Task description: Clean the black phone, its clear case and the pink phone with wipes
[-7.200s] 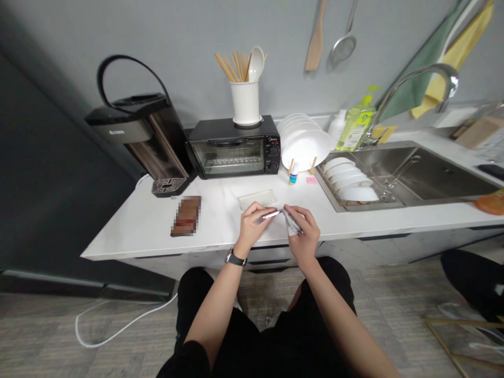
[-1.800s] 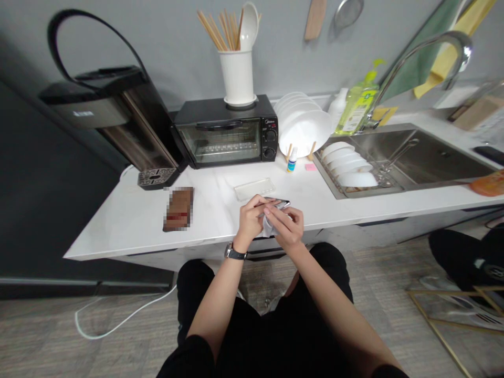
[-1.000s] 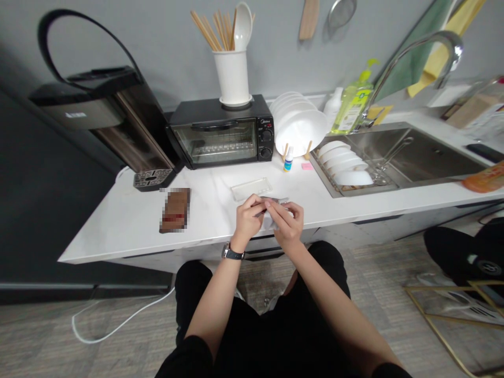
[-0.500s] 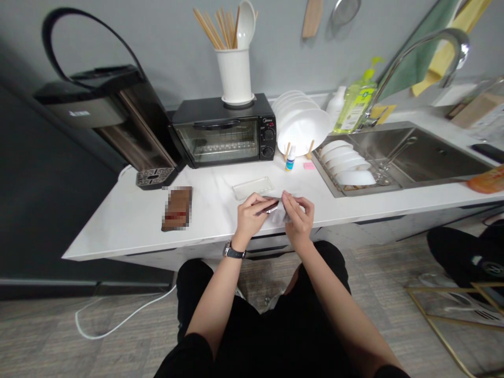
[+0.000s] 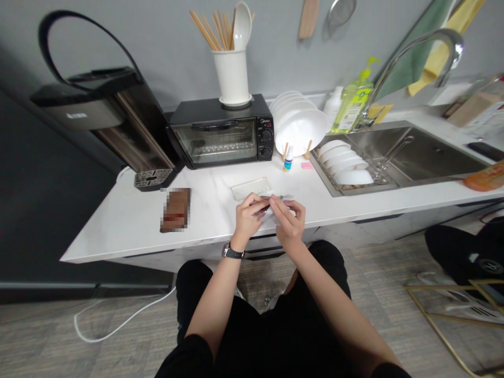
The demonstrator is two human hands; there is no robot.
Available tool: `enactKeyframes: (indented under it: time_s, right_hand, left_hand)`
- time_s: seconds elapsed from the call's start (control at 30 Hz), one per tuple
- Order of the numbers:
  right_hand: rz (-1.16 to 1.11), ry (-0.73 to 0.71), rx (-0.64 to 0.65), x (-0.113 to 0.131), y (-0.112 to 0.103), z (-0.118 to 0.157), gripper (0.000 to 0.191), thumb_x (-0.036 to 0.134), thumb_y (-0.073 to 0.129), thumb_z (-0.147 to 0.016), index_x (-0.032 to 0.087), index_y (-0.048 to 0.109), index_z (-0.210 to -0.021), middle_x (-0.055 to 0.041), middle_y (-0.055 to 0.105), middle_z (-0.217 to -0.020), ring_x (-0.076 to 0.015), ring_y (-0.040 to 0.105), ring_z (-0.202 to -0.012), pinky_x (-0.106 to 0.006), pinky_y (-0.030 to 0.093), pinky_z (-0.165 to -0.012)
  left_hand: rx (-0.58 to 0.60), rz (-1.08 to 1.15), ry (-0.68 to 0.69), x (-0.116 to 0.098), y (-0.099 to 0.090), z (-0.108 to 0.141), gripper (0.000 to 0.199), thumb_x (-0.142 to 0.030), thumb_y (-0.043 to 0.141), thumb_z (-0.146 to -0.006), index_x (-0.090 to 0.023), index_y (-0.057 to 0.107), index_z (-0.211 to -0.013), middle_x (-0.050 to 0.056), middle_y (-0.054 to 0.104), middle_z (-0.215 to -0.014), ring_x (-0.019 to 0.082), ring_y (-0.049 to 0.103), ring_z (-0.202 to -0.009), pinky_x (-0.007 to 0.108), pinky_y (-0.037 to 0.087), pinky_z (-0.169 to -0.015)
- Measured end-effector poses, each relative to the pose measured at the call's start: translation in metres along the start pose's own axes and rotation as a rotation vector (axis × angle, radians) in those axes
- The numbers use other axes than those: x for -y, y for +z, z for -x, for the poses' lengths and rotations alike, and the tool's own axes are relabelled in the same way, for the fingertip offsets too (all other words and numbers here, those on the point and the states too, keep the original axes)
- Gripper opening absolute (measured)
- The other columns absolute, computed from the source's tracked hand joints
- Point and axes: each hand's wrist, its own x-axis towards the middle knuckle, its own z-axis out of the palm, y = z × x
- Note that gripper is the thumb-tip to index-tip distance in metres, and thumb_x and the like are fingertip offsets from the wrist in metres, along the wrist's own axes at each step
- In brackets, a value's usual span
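Over the front edge of the white counter (image 5: pixel 212 210), my left hand (image 5: pixel 249 212) grips a dark, thin, phone-like object (image 5: pixel 261 211). Close against it, my right hand (image 5: pixel 290 216) pinches a pale, crumpled cloth or wipe (image 5: pixel 269 217), and its fingertips meet the dark object. Just behind my hands lies a clear, shallow case (image 5: pixel 252 188). A small white and blue bottle (image 5: pixel 288 160) stands farther back, with a pink piece (image 5: pixel 306 165) beside it.
A toaster oven (image 5: pixel 224 136) bears a utensil holder (image 5: pixel 232 76). Left are a black dispenser (image 5: pixel 118 121) and a brown pixelated item (image 5: pixel 176 210). Plates (image 5: pixel 301 131), a soap bottle (image 5: pixel 352 107), bowls (image 5: pixel 346 163) and a sink (image 5: pixel 429 152) are right. A person's dark-clothed leg (image 5: pixel 452 252) shows far right.
My right hand has moved left with the pale cloth, onto the dark object. My left hand keeps its grip. The whole view has shifted slightly.
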Motion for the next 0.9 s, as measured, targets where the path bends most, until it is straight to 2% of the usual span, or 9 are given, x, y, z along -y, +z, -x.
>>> enactKeyframes:
  time_s: [0.1,0.27,0.43,0.6,0.73,0.9]
  right_hand:
    - [-0.002,-0.066,0.011,0.006,0.004,0.005,0.054,0.009,0.056,-0.105,0.026,0.055,-0.156,-0.0094,0.079,-0.130,-0.0244,0.072,-0.109,-0.042,0.062,-0.087]
    - [-0.025,-0.151,-0.001,0.007,0.006,0.007,0.050,0.009,0.059,-0.104,0.023,0.060,-0.152,-0.0095,0.080,-0.128,-0.0236,0.074,-0.108,-0.041,0.063,-0.087]
    - [-0.005,-0.082,-0.023,-0.012,-0.002,0.002,0.058,0.004,0.051,-0.105,0.028,0.052,-0.158,-0.0089,0.079,-0.131,-0.0226,0.073,-0.110,-0.041,0.062,-0.088]
    - [-0.029,-0.023,0.005,-0.029,-0.010,-0.005,0.067,-0.002,0.040,-0.102,0.030,0.051,-0.159,-0.0075,0.077,-0.135,-0.0245,0.068,-0.113,-0.044,0.061,-0.088]
    - [-0.035,0.022,0.017,-0.024,-0.009,-0.005,0.071,-0.003,0.040,-0.098,0.031,0.051,-0.160,-0.0065,0.076,-0.136,-0.0249,0.067,-0.112,-0.046,0.061,-0.089]
    - [-0.065,-0.011,-0.007,-0.006,-0.002,0.000,0.066,0.000,0.049,-0.100,0.032,0.054,-0.158,-0.0059,0.078,-0.132,-0.0249,0.069,-0.111,-0.043,0.062,-0.090]
  left_hand:
    - [0.047,0.033,0.006,-0.002,-0.004,0.000,0.017,-0.020,0.062,-0.101,-0.020,0.078,-0.106,0.005,0.070,-0.099,0.017,0.075,-0.097,0.029,0.062,-0.080]
    - [0.049,0.088,0.009,-0.002,-0.006,0.001,0.017,-0.020,0.060,-0.102,-0.020,0.076,-0.105,0.006,0.069,-0.101,0.019,0.075,-0.102,0.032,0.063,-0.085]
    - [0.013,0.056,-0.009,0.003,0.001,0.002,0.020,-0.016,0.066,-0.099,-0.022,0.081,-0.111,0.004,0.071,-0.097,0.016,0.076,-0.096,0.027,0.064,-0.082]
    - [0.004,0.110,-0.039,0.005,0.006,0.003,0.027,-0.013,0.069,-0.097,-0.026,0.081,-0.118,0.003,0.072,-0.100,0.015,0.078,-0.103,0.028,0.064,-0.091]
    - [-0.004,0.103,-0.043,0.005,0.005,0.002,0.028,-0.012,0.068,-0.097,-0.026,0.081,-0.117,0.003,0.072,-0.100,0.015,0.078,-0.102,0.029,0.065,-0.090]
    - [0.012,0.038,-0.019,0.002,0.002,0.001,0.022,-0.009,0.067,-0.094,-0.022,0.081,-0.104,0.002,0.070,-0.092,0.015,0.076,-0.091,0.025,0.064,-0.078]
